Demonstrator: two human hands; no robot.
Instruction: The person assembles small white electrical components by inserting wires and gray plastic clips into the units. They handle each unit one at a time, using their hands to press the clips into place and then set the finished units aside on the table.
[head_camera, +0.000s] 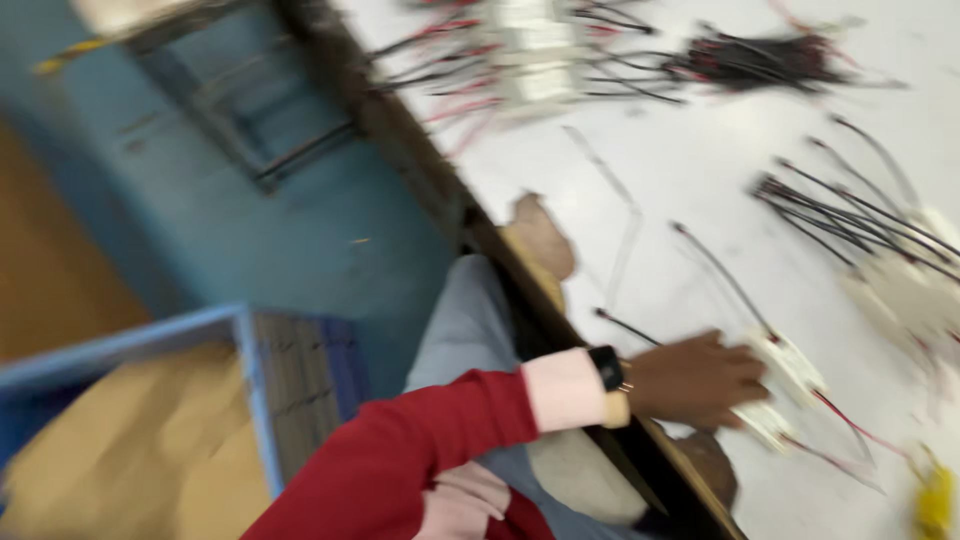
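Note:
The picture is blurred by motion. My left hand (697, 380), with a red sleeve, a pink cuff and a black wrist band, rests near the edge of the white table (680, 170). Its fingers grip a small white wired part (790, 385). Thin red wires (850, 430) trail from that part to the right, and a black wire (722, 272) runs up from it. My right hand is out of view.
Bundles of black wires (850, 205) and more white parts with red and black wires (530, 60) lie further along the table. A yellow object (935, 500) sits at the lower right. A blue crate (245, 350) lined with brown cardboard stands on the floor at the left.

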